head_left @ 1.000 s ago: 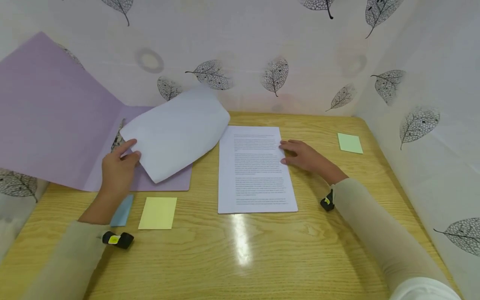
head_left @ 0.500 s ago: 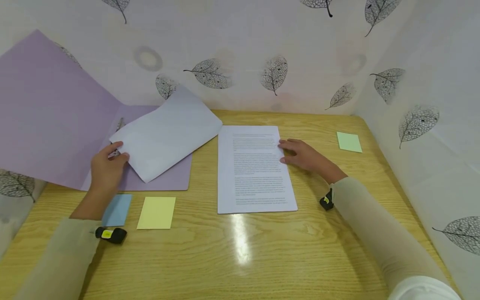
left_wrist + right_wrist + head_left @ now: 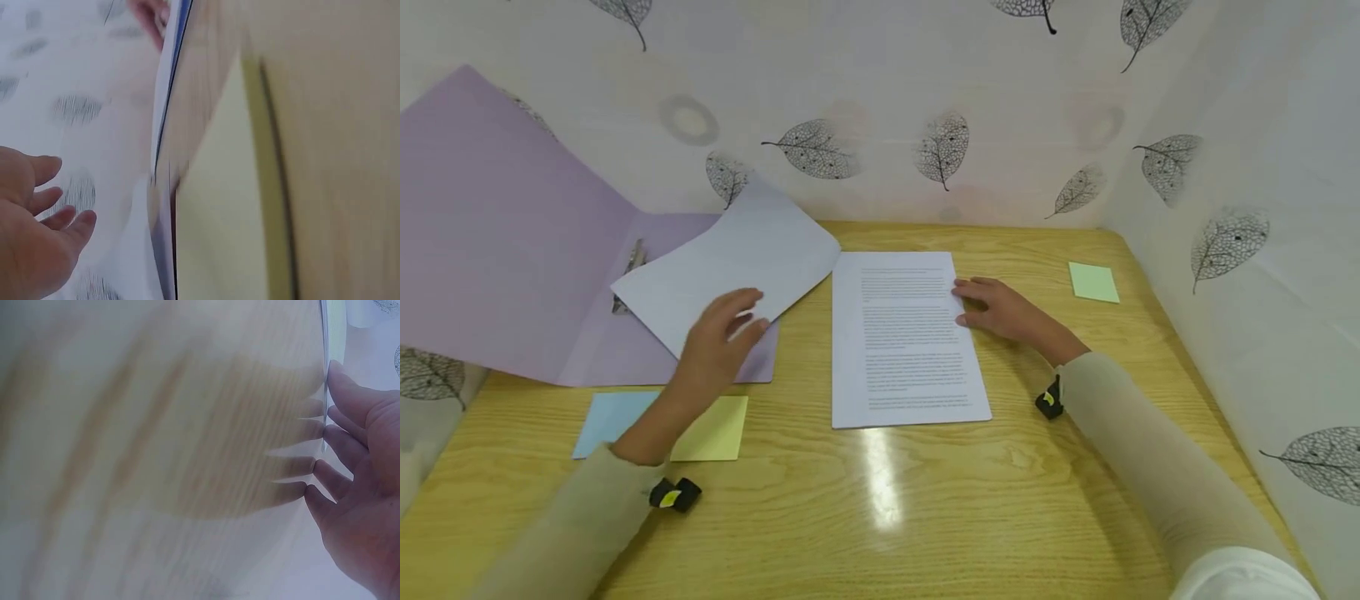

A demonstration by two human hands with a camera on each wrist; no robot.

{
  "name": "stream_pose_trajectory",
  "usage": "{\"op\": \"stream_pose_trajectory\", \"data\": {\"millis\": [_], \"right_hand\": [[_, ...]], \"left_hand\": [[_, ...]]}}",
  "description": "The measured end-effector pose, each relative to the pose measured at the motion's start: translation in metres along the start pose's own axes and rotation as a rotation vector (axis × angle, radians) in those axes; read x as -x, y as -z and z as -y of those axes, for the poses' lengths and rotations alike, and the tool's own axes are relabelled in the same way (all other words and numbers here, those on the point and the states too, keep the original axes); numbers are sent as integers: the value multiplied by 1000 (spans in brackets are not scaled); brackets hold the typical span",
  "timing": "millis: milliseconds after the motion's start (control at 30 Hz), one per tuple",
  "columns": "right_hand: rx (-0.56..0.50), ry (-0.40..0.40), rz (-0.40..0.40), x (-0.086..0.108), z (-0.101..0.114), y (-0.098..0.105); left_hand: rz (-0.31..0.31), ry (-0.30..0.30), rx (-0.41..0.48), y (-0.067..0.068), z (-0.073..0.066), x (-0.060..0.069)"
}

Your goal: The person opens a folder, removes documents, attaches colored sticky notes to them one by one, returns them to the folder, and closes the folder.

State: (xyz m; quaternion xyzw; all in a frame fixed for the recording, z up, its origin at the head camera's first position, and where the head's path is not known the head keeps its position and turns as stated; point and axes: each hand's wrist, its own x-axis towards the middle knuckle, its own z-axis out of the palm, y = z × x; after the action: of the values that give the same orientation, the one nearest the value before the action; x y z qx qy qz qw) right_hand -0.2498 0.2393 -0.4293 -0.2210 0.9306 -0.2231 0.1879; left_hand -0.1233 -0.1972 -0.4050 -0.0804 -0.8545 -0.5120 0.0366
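In the head view a blank white sheet lies slanted over an opened purple folder, its far edge raised. A metal clip shows beside the sheet at the folder's fold. My left hand hovers above the sheet's near edge with relaxed, bent fingers and holds nothing; the left wrist view shows its fingers apart. Right of the folder lies a stack of printed pages. My right hand touches the stack's right edge with its fingertips; in the right wrist view the hand has its fingers extended.
Yellow sticky notes and blue sticky notes lie in front of the folder, partly behind my left forearm. A green note pad is at the back right of the wooden table. A leaf-patterned cloth hangs behind.
My left hand has let go of the sheet's left corner and moved right, over the sheet. The sheet has shifted left over the folder. My right hand stays at the stack's edge.
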Motion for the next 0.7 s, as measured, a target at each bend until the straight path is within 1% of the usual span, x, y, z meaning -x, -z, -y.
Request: {"op": "stream_pose_trajectory", "data": {"millis": [67, 167, 267, 367, 500, 667, 700], "right_hand": [[-3, -4, 3, 0, 0, -1], [0, -8, 5, 0, 1, -1], [2, -13, -2, 1, 2, 0], [0, -10, -7, 1, 3, 0], [-7, -8, -5, 1, 3, 1], [-6, -10, 3, 2, 2, 1], [-20, -15, 3, 2, 2, 2]], "left_hand": [[110, 8, -31, -16, -8, 1], [242, 42, -92, -35, -14, 0], [347, 56, -152, -51, -14, -1], [434, 48, -186, -61, -11, -2], [505, 40, -213, -68, -11, -1], [548, 24, -287, -71, -10, 0], [552, 18, -306, -72, -10, 0]]}}
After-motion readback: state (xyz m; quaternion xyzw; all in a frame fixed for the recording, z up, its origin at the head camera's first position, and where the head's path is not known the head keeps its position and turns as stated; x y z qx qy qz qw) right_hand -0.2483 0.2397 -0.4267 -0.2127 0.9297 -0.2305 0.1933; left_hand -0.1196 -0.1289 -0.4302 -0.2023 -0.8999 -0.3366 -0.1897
